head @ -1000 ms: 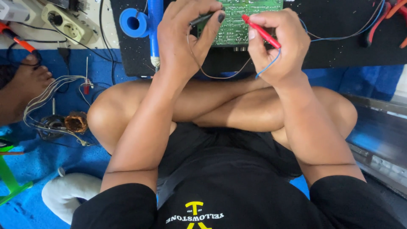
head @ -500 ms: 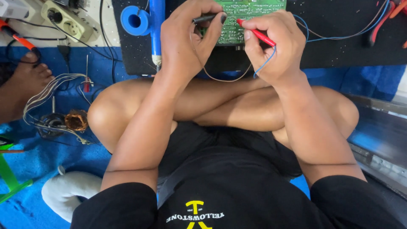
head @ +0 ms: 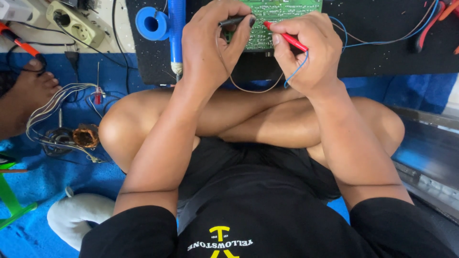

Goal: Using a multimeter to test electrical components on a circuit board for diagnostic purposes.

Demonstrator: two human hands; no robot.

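The left hand [head: 210, 43] has its grip clamped on a black probe [head: 233, 21], and the right hand [head: 308, 52] has its grip clamped on a red probe [head: 286, 36]; both tips rest on the green circuit board [head: 272, 21]. The board lies on a black mat [head: 382, 52] just beyond the person's crossed legs. A blue solder sucker [head: 176, 33] lies on the mat left of the left hand, and a copper coil [head: 86, 136] sits on the blue floor cloth [head: 57, 177] near the knee.
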